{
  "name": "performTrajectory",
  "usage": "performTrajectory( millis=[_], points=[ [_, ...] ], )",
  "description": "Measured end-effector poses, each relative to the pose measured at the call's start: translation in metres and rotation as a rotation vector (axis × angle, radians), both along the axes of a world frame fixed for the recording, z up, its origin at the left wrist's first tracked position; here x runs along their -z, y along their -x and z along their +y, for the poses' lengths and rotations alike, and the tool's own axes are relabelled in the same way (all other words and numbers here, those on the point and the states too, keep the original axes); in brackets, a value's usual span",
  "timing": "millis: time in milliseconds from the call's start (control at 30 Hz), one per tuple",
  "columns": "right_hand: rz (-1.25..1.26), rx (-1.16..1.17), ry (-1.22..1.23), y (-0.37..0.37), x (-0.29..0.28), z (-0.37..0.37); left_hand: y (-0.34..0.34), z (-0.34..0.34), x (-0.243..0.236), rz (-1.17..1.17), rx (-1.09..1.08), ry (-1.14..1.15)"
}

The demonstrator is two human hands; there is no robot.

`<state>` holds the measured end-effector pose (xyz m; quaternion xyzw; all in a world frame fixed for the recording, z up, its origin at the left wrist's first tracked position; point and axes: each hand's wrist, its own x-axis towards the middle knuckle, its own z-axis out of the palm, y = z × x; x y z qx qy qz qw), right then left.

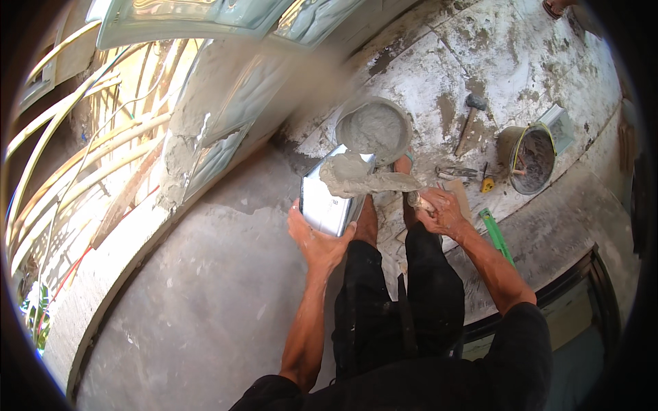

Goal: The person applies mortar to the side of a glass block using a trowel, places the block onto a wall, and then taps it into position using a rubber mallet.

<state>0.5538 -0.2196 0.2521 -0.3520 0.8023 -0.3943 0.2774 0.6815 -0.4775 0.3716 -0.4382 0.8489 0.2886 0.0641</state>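
Observation:
My left hand (322, 236) grips a glossy white, silver-edged block (325, 205), apparently a glass block, held tilted in front of my legs. My right hand (439, 212) is closed on a trowel (413, 200) whose blade is coated in wet grey mortar. The mortar (343, 171) is heaped over the top of the block and reaches along the trowel. Just beyond, a round basin (384, 130) of grey mortar stands on the stained floor.
A glass block wall (226, 109) runs along the left, beside bamboo poles (103, 157). On the right lie a hammer (469, 120), hand tools (458, 171), a green level (497, 236) and a bucket (531, 164). Another person's foot (555, 8) shows at the top right.

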Motion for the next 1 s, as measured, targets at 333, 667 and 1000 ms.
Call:
performTrajectory(
  millis=[333, 667, 1000],
  points=[
    [-0.171, 0.135, -0.128, 0.024, 0.014, 0.012, -0.007, -0.002, -0.006, 0.035, -0.059, -0.039],
    [-0.087, 0.347, -0.003, -0.036, 0.008, -0.063, 0.001, 0.004, -0.016, -0.039, -0.014, 0.006],
    [-0.065, 0.138, -0.196, -0.015, -0.047, 0.015, 0.008, -0.002, -0.023, 0.053, -0.085, -0.021]
  ],
)
